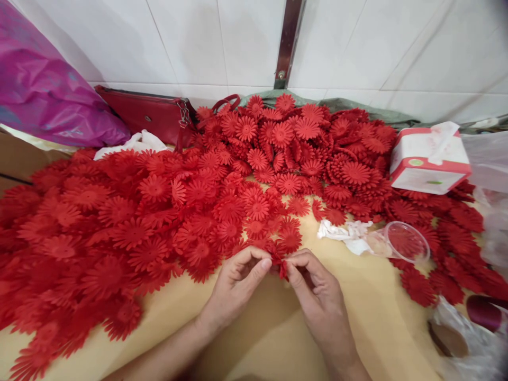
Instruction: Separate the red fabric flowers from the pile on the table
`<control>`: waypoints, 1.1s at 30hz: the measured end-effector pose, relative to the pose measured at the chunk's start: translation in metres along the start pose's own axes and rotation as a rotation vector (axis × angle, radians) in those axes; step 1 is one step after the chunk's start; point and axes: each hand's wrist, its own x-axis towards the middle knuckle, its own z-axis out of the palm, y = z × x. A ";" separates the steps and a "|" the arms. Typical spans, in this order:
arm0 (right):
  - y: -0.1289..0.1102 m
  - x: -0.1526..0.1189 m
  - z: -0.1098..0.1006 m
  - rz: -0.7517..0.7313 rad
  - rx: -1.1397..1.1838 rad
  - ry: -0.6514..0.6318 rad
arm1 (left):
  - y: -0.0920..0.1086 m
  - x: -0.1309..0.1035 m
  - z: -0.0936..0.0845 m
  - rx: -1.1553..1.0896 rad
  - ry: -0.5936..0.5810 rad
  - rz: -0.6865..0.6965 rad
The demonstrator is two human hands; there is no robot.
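Near the table's middle, a small red flower piece (282, 269) is pinched between my two hands, bunched so that its petals are hard to tell apart. My left hand (239, 283) grips its left side with thumb and forefinger. On its right side, the thumb and fingers of my right hand (317, 296) are closed on the same piece. Just beyond the fingertips, loose red flowers (256, 203) with thin petals lie in a large heap that spreads far to the left and back.
A tissue box (431, 159) sits on flowers at the back right. Nearer are a clear plastic cup (408, 242) and crumpled tissue (349, 235). A red purse (148, 114) and purple bag (55, 84) stand at the back left. Plastic bags (468, 338) lie at the right edge.
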 end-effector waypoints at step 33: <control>0.002 -0.001 0.002 -0.217 -0.277 0.125 | -0.008 -0.002 0.001 0.072 0.056 0.061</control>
